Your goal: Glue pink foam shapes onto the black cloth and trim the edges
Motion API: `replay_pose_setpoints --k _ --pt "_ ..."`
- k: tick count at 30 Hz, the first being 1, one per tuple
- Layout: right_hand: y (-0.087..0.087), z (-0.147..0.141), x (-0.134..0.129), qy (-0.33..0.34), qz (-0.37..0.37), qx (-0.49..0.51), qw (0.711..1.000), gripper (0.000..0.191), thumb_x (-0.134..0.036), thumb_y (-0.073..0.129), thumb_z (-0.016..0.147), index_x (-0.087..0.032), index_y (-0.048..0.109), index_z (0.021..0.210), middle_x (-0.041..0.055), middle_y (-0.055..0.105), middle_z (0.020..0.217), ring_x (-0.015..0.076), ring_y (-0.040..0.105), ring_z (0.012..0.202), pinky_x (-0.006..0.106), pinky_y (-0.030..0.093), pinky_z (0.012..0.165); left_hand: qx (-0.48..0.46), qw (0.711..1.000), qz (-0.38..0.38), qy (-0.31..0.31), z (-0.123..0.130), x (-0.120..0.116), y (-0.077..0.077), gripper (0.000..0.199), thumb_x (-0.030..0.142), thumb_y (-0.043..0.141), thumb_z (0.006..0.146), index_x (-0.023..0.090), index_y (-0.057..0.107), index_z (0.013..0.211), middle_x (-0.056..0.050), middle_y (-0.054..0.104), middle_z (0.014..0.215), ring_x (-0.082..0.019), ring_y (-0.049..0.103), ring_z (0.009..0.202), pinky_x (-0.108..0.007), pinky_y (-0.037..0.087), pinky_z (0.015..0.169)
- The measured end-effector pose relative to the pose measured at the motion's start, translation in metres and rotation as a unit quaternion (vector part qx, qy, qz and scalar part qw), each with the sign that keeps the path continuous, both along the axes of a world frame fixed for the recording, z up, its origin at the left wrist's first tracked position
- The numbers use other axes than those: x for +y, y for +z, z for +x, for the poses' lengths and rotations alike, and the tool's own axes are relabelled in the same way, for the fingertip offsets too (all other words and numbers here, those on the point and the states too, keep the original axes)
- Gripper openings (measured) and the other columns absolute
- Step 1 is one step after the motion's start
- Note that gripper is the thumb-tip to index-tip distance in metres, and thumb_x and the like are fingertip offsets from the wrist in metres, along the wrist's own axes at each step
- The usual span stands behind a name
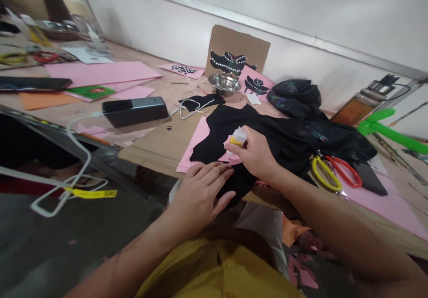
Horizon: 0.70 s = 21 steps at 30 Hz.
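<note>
The glue bottle (238, 137) looks whitish and translucent, with a yellow label

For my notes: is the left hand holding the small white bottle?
No, the right hand grips that bottle; the left hand rests on black cloth.

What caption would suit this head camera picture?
Right hand holds a small bottle over pink paper and black cloth; left hand rests on the cloth.

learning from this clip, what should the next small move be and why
Probably trace the white bottle slowly along the small pink piece: the right hand already holds it tilted downward there, while the left hand, laid flat at the near edge of the black cloth, seems able to steady it.
</note>
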State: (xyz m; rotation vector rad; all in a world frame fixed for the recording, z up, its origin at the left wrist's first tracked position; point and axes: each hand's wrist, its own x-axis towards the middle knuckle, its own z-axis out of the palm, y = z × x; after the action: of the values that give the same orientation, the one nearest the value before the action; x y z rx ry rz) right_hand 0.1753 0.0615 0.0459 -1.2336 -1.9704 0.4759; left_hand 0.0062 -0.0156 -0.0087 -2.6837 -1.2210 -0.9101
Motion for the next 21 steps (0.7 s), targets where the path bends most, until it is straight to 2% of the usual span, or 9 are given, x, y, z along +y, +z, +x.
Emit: replay_pose_setpoints --k 21 --pt "0.0005 0.0060 0.0006 -0.006 0.016 -0.014 1.000 0.037 -0.042 0.068 0.079 -0.023 0.039 0.066 -0.0046 0.045 0.065 0.0127 0.040 0.061 0.029 0.028 0.059 -0.008 1.000 0.004 -0.006 -0.0005 0.0004 -0.0031 0.036 0.035 0.049 0.096 0.016 0.060 0.125 -0.010 0.066 0.129 -0.027 0.059 0.118 -0.045 0.040 0.095"
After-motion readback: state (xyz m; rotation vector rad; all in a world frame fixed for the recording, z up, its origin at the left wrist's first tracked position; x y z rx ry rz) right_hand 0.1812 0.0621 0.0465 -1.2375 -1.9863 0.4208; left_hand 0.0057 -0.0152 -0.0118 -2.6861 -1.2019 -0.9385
